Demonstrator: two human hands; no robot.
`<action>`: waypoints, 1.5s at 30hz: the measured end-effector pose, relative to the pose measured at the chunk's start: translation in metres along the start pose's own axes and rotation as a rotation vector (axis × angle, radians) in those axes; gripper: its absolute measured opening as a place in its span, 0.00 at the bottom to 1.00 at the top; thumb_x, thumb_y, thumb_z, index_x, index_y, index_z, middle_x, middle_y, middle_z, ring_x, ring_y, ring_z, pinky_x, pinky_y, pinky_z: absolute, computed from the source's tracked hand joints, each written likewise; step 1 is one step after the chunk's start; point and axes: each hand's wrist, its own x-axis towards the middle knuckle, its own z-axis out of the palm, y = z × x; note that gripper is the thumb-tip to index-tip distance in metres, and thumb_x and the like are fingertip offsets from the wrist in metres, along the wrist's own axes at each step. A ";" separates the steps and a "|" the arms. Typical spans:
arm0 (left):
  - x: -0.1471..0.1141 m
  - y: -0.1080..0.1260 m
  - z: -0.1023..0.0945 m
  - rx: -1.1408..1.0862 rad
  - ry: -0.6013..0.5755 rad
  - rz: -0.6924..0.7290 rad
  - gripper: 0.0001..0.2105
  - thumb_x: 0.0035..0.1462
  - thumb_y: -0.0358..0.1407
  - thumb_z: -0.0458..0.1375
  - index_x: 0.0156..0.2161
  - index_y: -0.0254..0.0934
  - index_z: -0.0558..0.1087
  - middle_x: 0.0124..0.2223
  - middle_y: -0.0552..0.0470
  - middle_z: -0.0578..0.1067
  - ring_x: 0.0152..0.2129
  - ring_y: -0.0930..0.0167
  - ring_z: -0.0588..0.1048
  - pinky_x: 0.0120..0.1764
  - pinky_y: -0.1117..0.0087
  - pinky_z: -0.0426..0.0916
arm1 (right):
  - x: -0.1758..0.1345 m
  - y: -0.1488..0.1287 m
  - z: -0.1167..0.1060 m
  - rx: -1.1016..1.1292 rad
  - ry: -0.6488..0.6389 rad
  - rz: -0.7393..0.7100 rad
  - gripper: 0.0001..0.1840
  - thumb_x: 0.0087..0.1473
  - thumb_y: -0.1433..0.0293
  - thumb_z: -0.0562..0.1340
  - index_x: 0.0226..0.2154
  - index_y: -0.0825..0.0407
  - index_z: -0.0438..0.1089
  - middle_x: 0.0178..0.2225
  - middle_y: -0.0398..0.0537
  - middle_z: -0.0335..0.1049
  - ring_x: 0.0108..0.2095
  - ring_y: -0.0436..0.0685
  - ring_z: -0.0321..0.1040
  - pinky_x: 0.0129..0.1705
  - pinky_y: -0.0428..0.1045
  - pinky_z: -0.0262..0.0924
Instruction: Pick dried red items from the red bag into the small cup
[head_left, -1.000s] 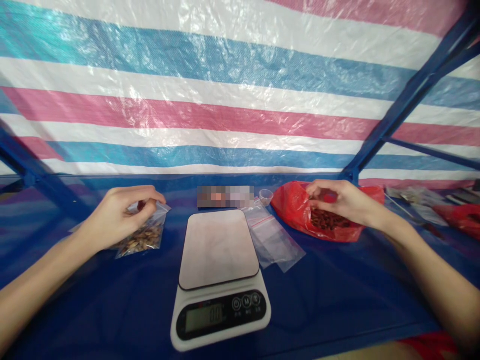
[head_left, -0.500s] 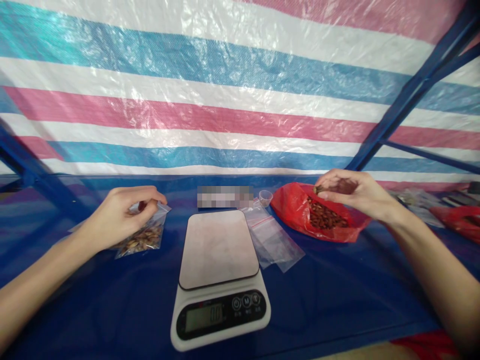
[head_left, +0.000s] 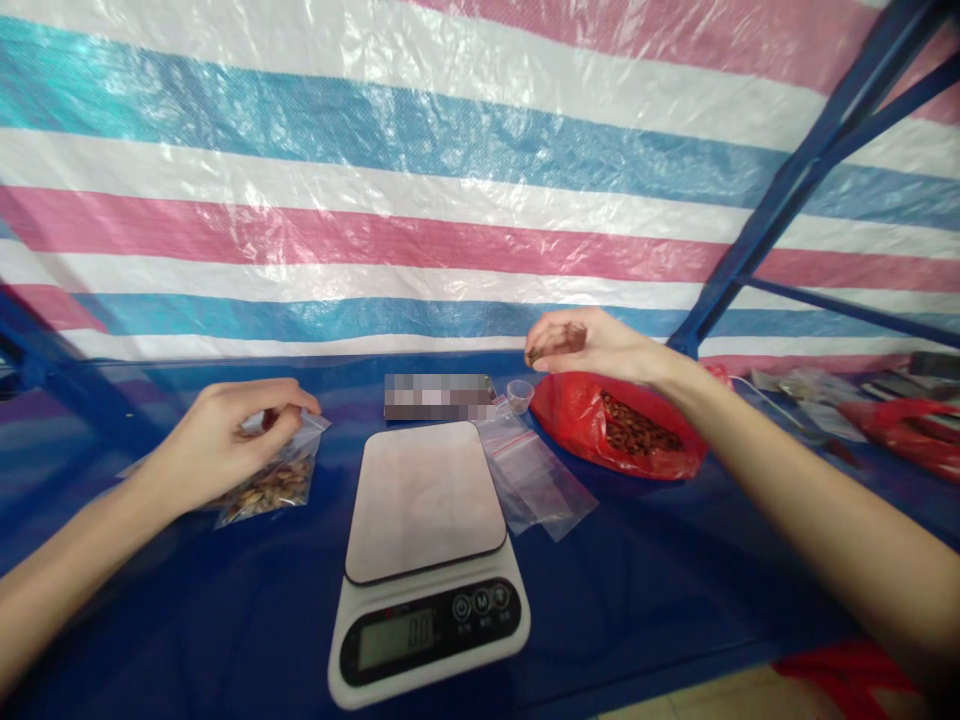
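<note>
Head view: left hand (head_left: 217, 440) pinches bag (head_left: 274, 480); right hand (head_left: 585, 345) clasps nuts (head_left: 555, 345).

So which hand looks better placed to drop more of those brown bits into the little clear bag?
Probably the right hand: it is raised with brown pieces pinched above the red bag. The left hand is busy holding the clear bag at its mouth.
</note>
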 end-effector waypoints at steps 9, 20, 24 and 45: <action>0.000 0.000 -0.001 -0.010 0.002 0.003 0.15 0.66 0.38 0.54 0.35 0.42 0.83 0.35 0.55 0.86 0.30 0.70 0.84 0.31 0.75 0.74 | 0.013 0.034 0.002 -0.140 -0.114 -0.006 0.15 0.55 0.60 0.75 0.40 0.50 0.77 0.36 0.46 0.81 0.35 0.54 0.77 0.41 0.51 0.71; 0.002 0.005 -0.001 -0.020 -0.045 -0.042 0.16 0.65 0.40 0.54 0.34 0.42 0.84 0.36 0.52 0.86 0.31 0.68 0.84 0.31 0.73 0.74 | 0.008 0.034 0.003 -0.271 -0.160 -0.016 0.15 0.57 0.59 0.73 0.42 0.51 0.79 0.38 0.48 0.83 0.36 0.56 0.78 0.42 0.52 0.70; 0.002 0.004 -0.002 -0.003 -0.032 -0.020 0.16 0.65 0.38 0.53 0.36 0.41 0.84 0.36 0.52 0.86 0.31 0.69 0.84 0.33 0.73 0.74 | 0.008 0.029 0.005 -0.313 -0.196 -0.017 0.14 0.60 0.59 0.71 0.43 0.51 0.81 0.40 0.49 0.84 0.37 0.56 0.78 0.41 0.52 0.70; 0.003 0.008 -0.003 -0.004 0.005 0.016 0.16 0.65 0.38 0.54 0.34 0.41 0.83 0.34 0.53 0.86 0.28 0.70 0.84 0.28 0.74 0.73 | 0.005 0.025 0.013 -0.540 -0.051 -0.151 0.18 0.61 0.57 0.70 0.50 0.49 0.81 0.50 0.52 0.81 0.47 0.61 0.76 0.52 0.56 0.68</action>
